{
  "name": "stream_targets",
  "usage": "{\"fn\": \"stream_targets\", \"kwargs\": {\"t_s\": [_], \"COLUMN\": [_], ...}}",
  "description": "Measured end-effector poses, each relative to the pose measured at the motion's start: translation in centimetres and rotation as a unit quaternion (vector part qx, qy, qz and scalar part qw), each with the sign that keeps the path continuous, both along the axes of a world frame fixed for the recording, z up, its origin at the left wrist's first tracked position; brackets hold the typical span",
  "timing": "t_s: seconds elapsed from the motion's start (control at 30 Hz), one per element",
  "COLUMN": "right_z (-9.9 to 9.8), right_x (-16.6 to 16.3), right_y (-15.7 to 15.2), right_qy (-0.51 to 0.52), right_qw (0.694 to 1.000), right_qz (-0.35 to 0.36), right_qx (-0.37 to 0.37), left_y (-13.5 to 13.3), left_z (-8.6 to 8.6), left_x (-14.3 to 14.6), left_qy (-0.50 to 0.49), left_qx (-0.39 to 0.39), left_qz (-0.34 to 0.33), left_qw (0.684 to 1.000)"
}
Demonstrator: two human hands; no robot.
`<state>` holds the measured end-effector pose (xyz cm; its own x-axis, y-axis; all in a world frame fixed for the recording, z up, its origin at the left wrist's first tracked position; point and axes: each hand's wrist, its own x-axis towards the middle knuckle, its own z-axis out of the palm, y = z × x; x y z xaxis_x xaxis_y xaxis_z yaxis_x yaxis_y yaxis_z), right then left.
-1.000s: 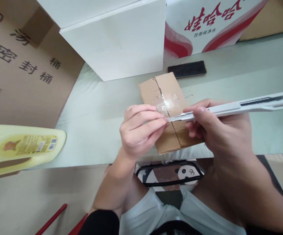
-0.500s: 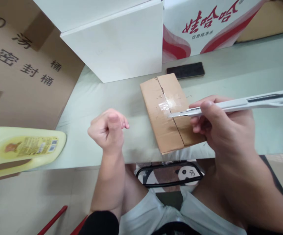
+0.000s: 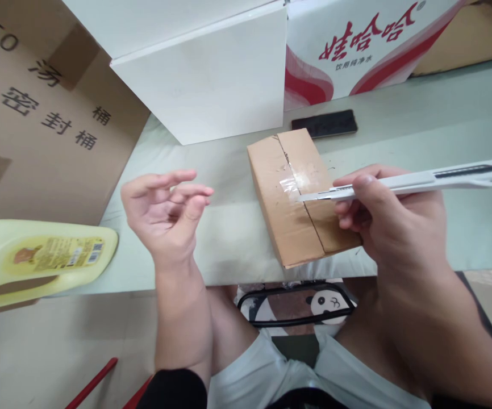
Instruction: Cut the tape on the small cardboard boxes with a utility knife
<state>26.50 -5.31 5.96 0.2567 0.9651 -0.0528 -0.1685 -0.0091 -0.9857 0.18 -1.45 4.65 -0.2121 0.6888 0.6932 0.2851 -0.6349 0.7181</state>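
Observation:
A small brown cardboard box (image 3: 286, 216) lies flat at the table's near edge, its centre seam crossed by a strip of clear tape. My right hand (image 3: 388, 218) grips a long white utility knife (image 3: 425, 182), whose blade tip hovers over the taped seam. My left hand (image 3: 163, 213) floats above the table to the left of the box, palm up, fingers loosely spread and holding nothing.
A white box (image 3: 212, 74) and a red-and-white printed carton (image 3: 357, 45) stand behind. A black phone (image 3: 325, 123) lies beyond the small box. A large brown carton (image 3: 45, 113) leans at left, beside a yellow jug (image 3: 37, 258). The pale table (image 3: 442, 125) stretches right.
My left hand let go of the knife's blade tip, drew away leftwards as a fist, then unfurled palm up. The right hand with the knife stayed over the box.

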Motion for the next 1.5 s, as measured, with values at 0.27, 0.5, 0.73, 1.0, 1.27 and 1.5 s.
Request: {"fn": "stream_targets", "kwargs": {"t_s": [0.27, 0.5, 0.73, 1.0, 1.27, 1.5], "right_z": [0.0, -0.4, 0.2, 1.4, 0.7, 0.7], "right_x": [0.0, -0.3, 0.6, 0.2, -0.1, 0.1], "right_y": [-0.2, -0.2, -0.6, -1.7, -1.0, -0.7], "right_qy": [-0.019, -0.065, -0.1, -0.181, -0.251, -0.287], "right_qw": [1.0, 0.992, 0.989, 0.981, 0.967, 0.956], "right_qz": [0.021, 0.026, 0.015, -0.001, 0.03, 0.037], "right_qx": [0.005, 0.103, 0.111, 0.071, 0.045, 0.049], "left_y": [-0.4, -2.1, -2.9, -5.5, -4.6, -3.7], "left_z": [-0.4, -0.9, -1.3, -0.7, -1.0, -1.4], "left_x": [0.7, 5.0, 5.8, 8.9, 8.3, 8.1], "left_qy": [0.03, 0.313, 0.41, 0.383, 0.377, 0.363], "left_qx": [-0.033, -0.008, -0.088, -0.135, -0.149, -0.134], "left_qz": [-0.01, -0.146, -0.191, -0.142, -0.103, -0.071], "left_qw": [0.999, 0.938, 0.888, 0.903, 0.908, 0.92]}}
